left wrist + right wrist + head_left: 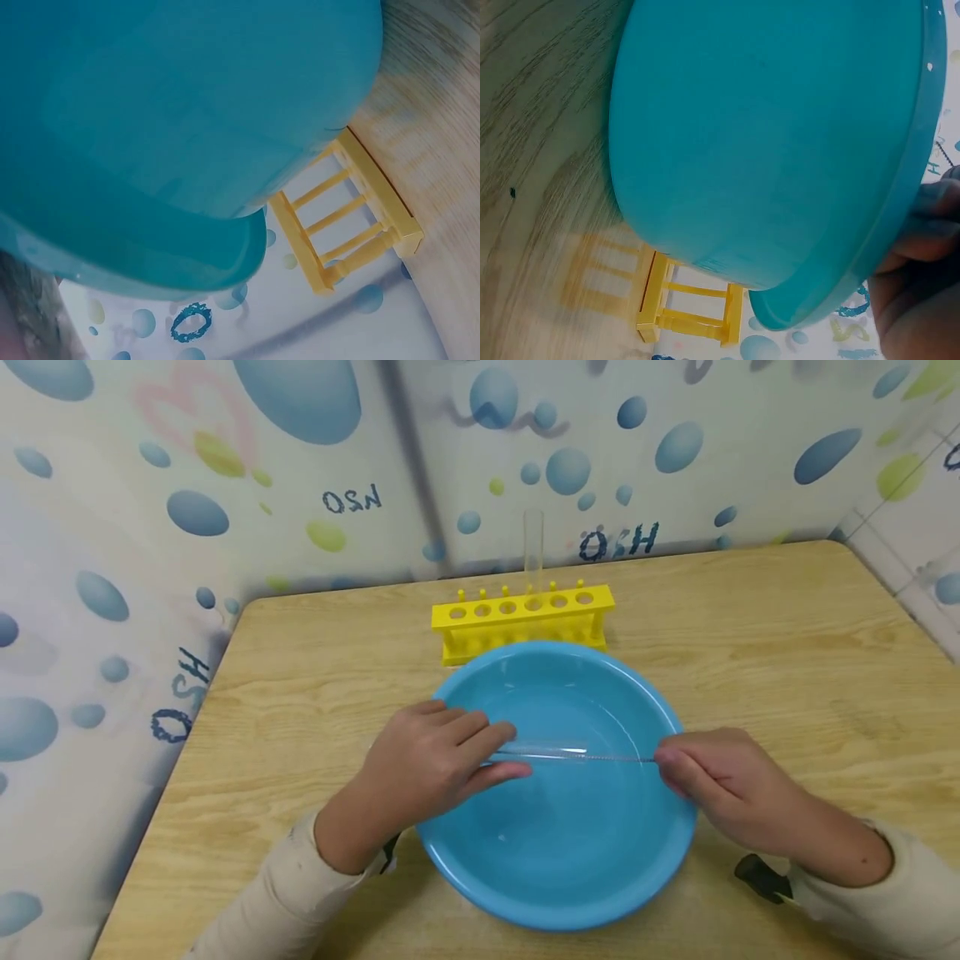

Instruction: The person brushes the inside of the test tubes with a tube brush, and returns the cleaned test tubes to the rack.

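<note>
My left hand [431, 760] grips a clear glass test tube [551, 750] lying nearly level over a blue plastic basin [562, 860]. Its mouth points right. From the mouth runs the thin twisted wire of a test tube brush [626, 759], and my right hand [738, 789] pinches the wire's right end above the basin's right rim. The brush's bristles are hidden, as is the tube's left end behind my left fingers. Curled fingers of the right hand show beside the basin rim in the right wrist view, with a bit of wire [945, 154] above them.
Behind the basin stands a yellow test tube rack [522, 618] with one upright clear test tube [533, 547] in it. All stand on a wooden table [315, 693] against a patterned wall [262, 468]. Dark wrist straps show at both cuffs.
</note>
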Action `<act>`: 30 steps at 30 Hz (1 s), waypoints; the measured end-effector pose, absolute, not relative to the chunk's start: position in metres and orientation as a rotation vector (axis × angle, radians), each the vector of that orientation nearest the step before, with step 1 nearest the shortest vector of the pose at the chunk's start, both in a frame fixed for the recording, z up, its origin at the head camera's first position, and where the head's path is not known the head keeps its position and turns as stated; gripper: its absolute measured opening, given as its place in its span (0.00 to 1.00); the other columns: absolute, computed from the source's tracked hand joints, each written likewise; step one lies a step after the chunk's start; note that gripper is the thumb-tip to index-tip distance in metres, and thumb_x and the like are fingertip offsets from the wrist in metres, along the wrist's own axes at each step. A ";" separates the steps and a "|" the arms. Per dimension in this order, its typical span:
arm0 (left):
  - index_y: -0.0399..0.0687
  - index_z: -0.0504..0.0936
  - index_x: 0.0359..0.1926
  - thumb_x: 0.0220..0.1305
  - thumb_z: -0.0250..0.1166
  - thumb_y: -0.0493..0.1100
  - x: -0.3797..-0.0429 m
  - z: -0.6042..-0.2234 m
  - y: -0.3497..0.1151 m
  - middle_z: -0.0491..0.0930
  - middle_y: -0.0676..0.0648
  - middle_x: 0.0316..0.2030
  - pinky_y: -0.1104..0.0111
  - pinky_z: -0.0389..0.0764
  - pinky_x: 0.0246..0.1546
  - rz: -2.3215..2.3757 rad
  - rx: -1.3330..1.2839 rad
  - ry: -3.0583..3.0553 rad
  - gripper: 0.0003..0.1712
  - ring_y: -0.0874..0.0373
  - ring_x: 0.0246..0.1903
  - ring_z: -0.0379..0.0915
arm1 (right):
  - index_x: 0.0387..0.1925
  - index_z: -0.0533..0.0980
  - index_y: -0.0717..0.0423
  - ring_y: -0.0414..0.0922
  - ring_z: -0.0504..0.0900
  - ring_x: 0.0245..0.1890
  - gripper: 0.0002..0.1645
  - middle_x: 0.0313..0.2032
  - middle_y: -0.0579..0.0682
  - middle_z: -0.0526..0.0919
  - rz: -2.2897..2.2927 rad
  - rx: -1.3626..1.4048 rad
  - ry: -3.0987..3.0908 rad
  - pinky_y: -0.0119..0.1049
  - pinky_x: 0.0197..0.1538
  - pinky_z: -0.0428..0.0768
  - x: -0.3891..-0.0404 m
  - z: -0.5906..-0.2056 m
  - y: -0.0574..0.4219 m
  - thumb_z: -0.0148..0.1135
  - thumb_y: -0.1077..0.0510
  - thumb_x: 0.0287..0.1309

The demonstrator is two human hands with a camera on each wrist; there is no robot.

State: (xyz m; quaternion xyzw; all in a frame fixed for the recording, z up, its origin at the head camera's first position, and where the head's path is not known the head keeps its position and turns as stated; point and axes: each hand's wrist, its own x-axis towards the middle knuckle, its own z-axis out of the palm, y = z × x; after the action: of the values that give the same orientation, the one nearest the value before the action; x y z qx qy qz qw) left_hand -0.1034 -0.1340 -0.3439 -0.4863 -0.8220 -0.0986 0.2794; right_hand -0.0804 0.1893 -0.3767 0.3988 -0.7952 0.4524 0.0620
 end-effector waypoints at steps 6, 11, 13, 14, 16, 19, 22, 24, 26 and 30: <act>0.49 0.85 0.36 0.62 0.69 0.61 -0.104 -0.345 -0.135 0.74 0.56 0.17 0.76 0.64 0.16 -0.293 -1.300 -2.210 0.20 0.65 0.14 0.62 | 0.22 0.67 0.46 0.29 0.66 0.20 0.25 0.17 0.39 0.66 1.527 1.265 -2.460 0.22 0.22 0.67 -0.082 -0.370 0.191 0.48 0.77 0.66; 0.48 0.86 0.35 0.62 0.69 0.61 -0.106 -0.345 -0.138 0.73 0.55 0.16 0.76 0.62 0.16 -0.299 -1.296 -2.232 0.21 0.64 0.13 0.59 | 0.27 0.71 0.47 0.33 0.69 0.20 0.24 0.18 0.39 0.68 1.609 1.222 -2.533 0.25 0.23 0.71 -0.083 -0.367 0.195 0.49 0.79 0.63; 0.48 0.86 0.35 0.64 0.67 0.62 -0.106 -0.345 -0.138 0.73 0.55 0.16 0.76 0.61 0.15 -0.299 -1.295 -2.248 0.21 0.64 0.13 0.59 | 0.30 0.74 0.50 0.35 0.70 0.20 0.22 0.19 0.40 0.69 1.632 1.204 -2.523 0.27 0.22 0.72 -0.084 -0.367 0.196 0.49 0.80 0.63; 0.48 0.86 0.35 0.64 0.66 0.62 -0.106 -0.345 -0.138 0.73 0.55 0.16 0.75 0.61 0.15 -0.301 -1.297 -2.259 0.21 0.64 0.13 0.59 | 0.32 0.75 0.50 0.35 0.70 0.20 0.22 0.19 0.40 0.69 1.634 1.198 -2.516 0.27 0.22 0.72 -0.085 -0.366 0.197 0.49 0.80 0.63; 0.49 0.86 0.35 0.64 0.67 0.62 -0.105 -0.344 -0.137 0.73 0.55 0.16 0.75 0.61 0.16 -0.301 -1.303 -2.276 0.21 0.64 0.13 0.59 | 0.33 0.76 0.49 0.34 0.71 0.21 0.21 0.19 0.38 0.69 1.608 1.205 -2.519 0.27 0.24 0.73 -0.087 -0.366 0.197 0.50 0.78 0.64; 0.50 0.85 0.34 0.61 0.70 0.61 -0.104 -0.344 -0.135 0.73 0.56 0.16 0.76 0.63 0.16 -0.307 -1.332 -2.274 0.19 0.65 0.14 0.61 | 0.32 0.76 0.45 0.32 0.71 0.22 0.22 0.21 0.36 0.71 1.559 1.298 -2.528 0.25 0.26 0.72 -0.088 -0.367 0.195 0.53 0.76 0.64; 0.51 0.85 0.34 0.58 0.72 0.60 -0.102 -0.344 -0.133 0.74 0.58 0.16 0.77 0.64 0.17 -0.318 -1.366 -2.247 0.18 0.67 0.14 0.62 | 0.31 0.75 0.43 0.29 0.70 0.24 0.22 0.22 0.36 0.73 1.498 1.440 -2.500 0.22 0.28 0.72 -0.088 -0.370 0.194 0.55 0.76 0.62; 0.52 0.85 0.34 0.57 0.74 0.60 -0.101 -0.344 -0.132 0.73 0.58 0.16 0.77 0.64 0.17 -0.326 -1.382 -2.229 0.18 0.67 0.14 0.62 | 0.29 0.75 0.44 0.29 0.70 0.25 0.22 0.22 0.38 0.72 1.477 1.548 -2.412 0.20 0.29 0.71 -0.089 -0.374 0.193 0.55 0.77 0.61; 0.52 0.84 0.34 0.56 0.74 0.60 -0.101 -0.343 -0.131 0.73 0.58 0.16 0.78 0.63 0.18 -0.331 -1.390 -2.217 0.18 0.68 0.14 0.61 | 0.27 0.74 0.45 0.29 0.70 0.25 0.21 0.21 0.39 0.72 1.446 1.637 -2.315 0.19 0.30 0.70 -0.091 -0.378 0.193 0.55 0.76 0.61; 0.52 0.84 0.34 0.55 0.75 0.60 -0.100 -0.342 -0.131 0.72 0.59 0.16 0.78 0.63 0.18 -0.348 -1.402 -2.234 0.18 0.68 0.14 0.60 | 0.20 0.70 0.47 0.29 0.69 0.25 0.23 0.18 0.40 0.69 1.414 1.743 -2.196 0.17 0.32 0.69 -0.092 -0.383 0.190 0.54 0.74 0.63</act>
State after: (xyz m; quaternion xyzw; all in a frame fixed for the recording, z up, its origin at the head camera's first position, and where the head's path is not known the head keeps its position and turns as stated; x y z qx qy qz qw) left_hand -0.1001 -0.1312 -0.3423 -0.5118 -0.8156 -0.1271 0.2382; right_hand -0.0922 0.1905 -0.3827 0.5552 -0.6993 0.4502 0.0009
